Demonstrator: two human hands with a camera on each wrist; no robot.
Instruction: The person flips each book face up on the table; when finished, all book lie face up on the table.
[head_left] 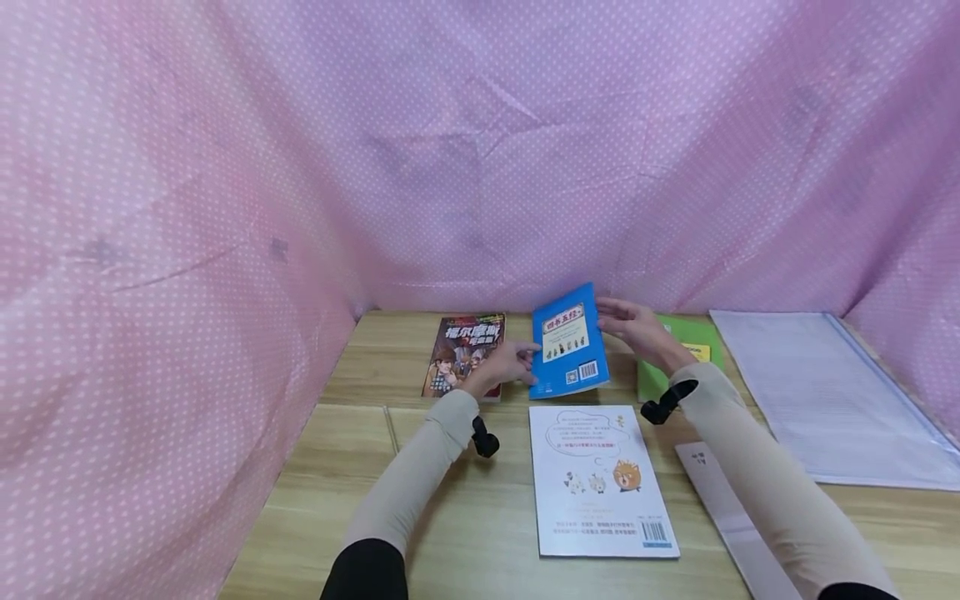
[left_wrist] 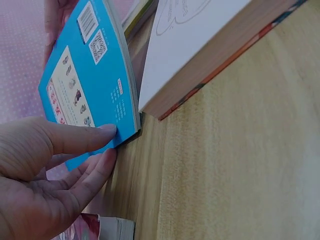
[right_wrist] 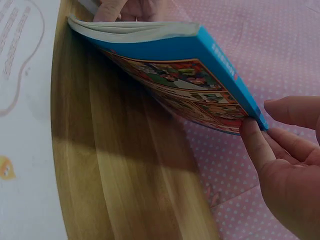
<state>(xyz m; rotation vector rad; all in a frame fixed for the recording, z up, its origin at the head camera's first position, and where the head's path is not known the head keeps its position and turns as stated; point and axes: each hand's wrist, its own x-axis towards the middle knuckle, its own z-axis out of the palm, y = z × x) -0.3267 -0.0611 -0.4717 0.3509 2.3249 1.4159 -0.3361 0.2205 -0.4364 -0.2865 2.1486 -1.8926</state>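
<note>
A blue paperback book (head_left: 566, 346) is tilted up off the back of the table, its back cover with a barcode facing me. At its left edge, my left hand (head_left: 506, 365) pinches it, the thumb on the cover and fingers beneath, as the left wrist view shows. The right hand (head_left: 641, 333) grips the opposite edge; in the right wrist view its fingers meet the book near a spine corner. That view also shows the pictured underside of the blue book (right_wrist: 175, 75). Partly under my left forearm lies a dark comic-style book (head_left: 457, 346).
A thick white book (head_left: 592, 483) lies in front of the blue one. Behind the right hand is a green book (head_left: 708, 333), and a pale slab-like item (head_left: 723, 500) lies under the right forearm. A clear plastic sheet (head_left: 825, 392) covers the right side. Pink dotted cloth (head_left: 480, 167) hangs behind.
</note>
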